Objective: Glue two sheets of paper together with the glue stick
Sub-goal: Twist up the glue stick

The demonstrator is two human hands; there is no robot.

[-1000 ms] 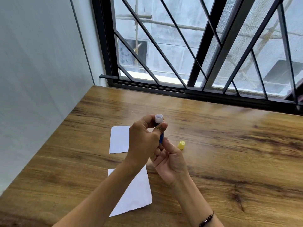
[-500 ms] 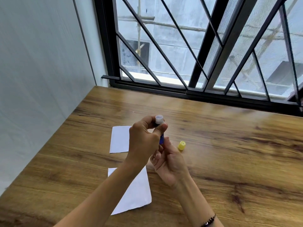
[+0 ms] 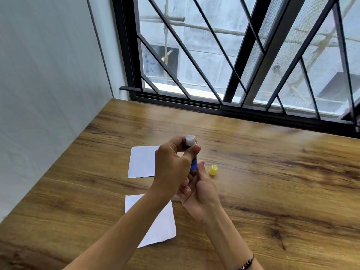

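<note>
A blue glue stick (image 3: pixel 194 164) with a white open top (image 3: pixel 190 140) stands upright in front of me, above the table. My left hand (image 3: pixel 172 168) is wrapped around its upper part, thumb pressed near the top. My right hand (image 3: pixel 198 193) grips its lower end from below. Its yellow cap (image 3: pixel 213 170) lies on the wooden table just right of my hands. One white sheet of paper (image 3: pixel 141 161) lies flat behind my left hand. A second white sheet (image 3: pixel 161 225) lies nearer me, partly hidden under my left forearm.
The wooden table (image 3: pixel 272 172) meets a grey wall (image 3: pixel 48 94) on the left and a black barred window (image 3: pixel 233 75) at the back. A dark bead bracelet (image 3: pixel 247 264) sits on my right wrist.
Both hands stay closed on the glue stick at the same spot. The view has shifted slightly; the papers and cap have not moved.
</note>
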